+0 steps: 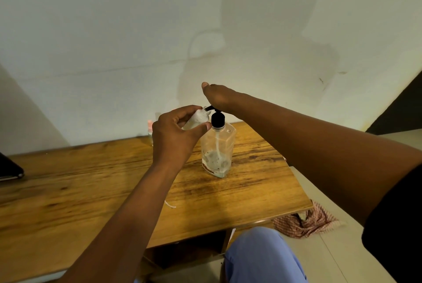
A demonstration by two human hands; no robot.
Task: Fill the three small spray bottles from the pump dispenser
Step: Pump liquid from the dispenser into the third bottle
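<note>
A clear pump dispenser (218, 150) with a black pump head stands upright on the wooden table (91, 191), holding a little liquid at its bottom. My right hand (218, 96) rests on top of the pump head, fingers curled over it. My left hand (177, 136) holds a small clear spray bottle (197, 119) tilted, its open mouth touching the black nozzle tip. Another small bottle with a pink cap (150, 128) stands behind my left hand near the wall, mostly hidden. A third small bottle is not visible.
A dark flat object (10, 167) lies at the table's left edge. A thin white tube (170, 204) lies on the table near my left forearm. A striped cloth (304, 222) lies on the floor beyond the table's right edge. The wall is close behind the table.
</note>
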